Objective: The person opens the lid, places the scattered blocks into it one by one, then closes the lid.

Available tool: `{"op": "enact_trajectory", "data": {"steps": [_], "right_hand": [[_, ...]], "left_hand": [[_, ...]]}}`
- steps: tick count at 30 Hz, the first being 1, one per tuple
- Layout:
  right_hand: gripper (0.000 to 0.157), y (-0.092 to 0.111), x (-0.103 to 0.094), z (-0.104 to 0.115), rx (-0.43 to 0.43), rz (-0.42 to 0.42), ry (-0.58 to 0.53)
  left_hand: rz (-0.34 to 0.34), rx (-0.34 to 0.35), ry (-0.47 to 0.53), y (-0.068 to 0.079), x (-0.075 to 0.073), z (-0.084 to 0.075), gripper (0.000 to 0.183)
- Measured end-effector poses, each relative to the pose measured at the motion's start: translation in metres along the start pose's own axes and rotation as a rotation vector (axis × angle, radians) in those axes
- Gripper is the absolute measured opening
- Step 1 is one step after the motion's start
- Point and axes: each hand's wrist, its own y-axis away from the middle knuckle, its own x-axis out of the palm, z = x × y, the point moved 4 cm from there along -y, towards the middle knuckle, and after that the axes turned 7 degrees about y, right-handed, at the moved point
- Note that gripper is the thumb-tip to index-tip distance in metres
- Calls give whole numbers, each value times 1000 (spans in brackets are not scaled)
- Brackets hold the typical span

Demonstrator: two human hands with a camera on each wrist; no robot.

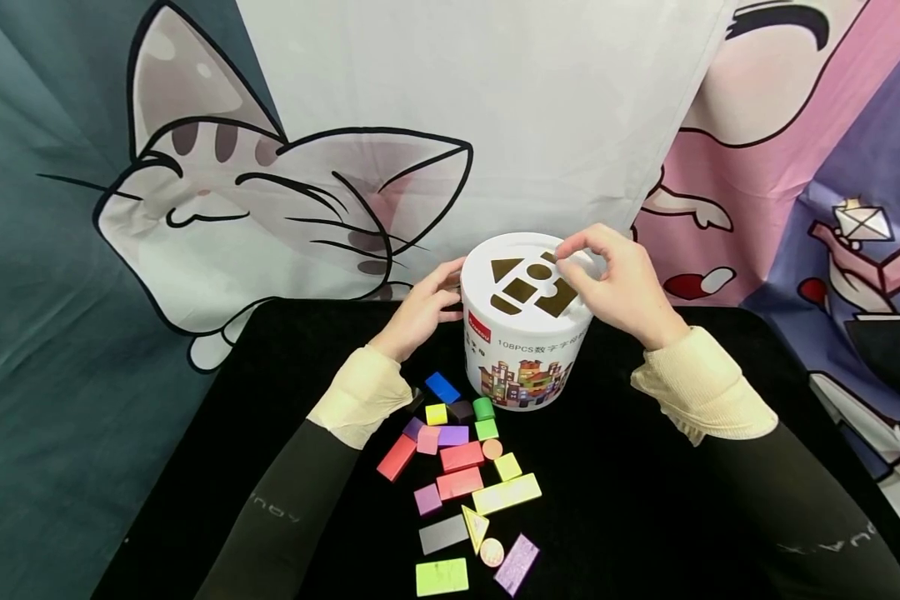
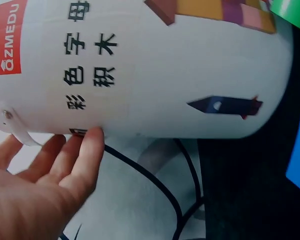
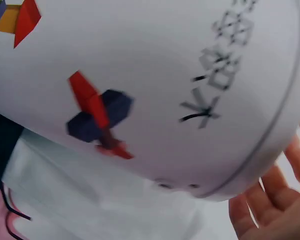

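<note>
A white round bucket [image 1: 525, 350] with a shape-hole lid [image 1: 487, 271] stands upright at the back of the black table. The lid has dark cut-outs, among them a triangle, a circle and a square. My left hand [image 1: 423, 308] lies along the bucket's left side. In the left wrist view its fingertips [image 2: 94, 137] are right at the printed wall. Over the lid's right half is my right hand [image 1: 618, 279], its thumb and forefinger apart with no block showing between them. Its other fingers [image 3: 275, 187] appear beside the lid's rim in the right wrist view.
Several coloured wooden blocks lie in front of the bucket, including a blue block [image 1: 442, 387], a long yellow block [image 1: 507, 494], a yellow triangle [image 1: 476, 528], a grey block [image 1: 444, 534] and a green cylinder [image 1: 483, 408]. A cartoon-printed cloth [image 1: 555, 108] hangs behind the table.
</note>
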Motion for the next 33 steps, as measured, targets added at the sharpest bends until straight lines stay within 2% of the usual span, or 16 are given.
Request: {"op": "enact_trajectory", "data": {"steps": [4,6,9,13,19,26,33], "right_hand": [[5,7,4,19,-153,105,65],[5,11,7,28,-226,148,96],[11,17,11,39,-328,187,143],[17,24,15,47,-416,214,183],[22,29,20,49,-426,215,211],[19,33,23,50,-417,204,244],[16,34,24,48,-416,196,163]], "left_hand": [[106,68,-17,5,0,2,71],[137,102,-42,7,0,2,79],[136,132,-98,8,1,3,94],[86,144,-193,8,5,4,106],[36,159,-240,8,13,3,119],[39,155,-233,7,15,7,120],[37,121,-255,7,15,7,118]]}}
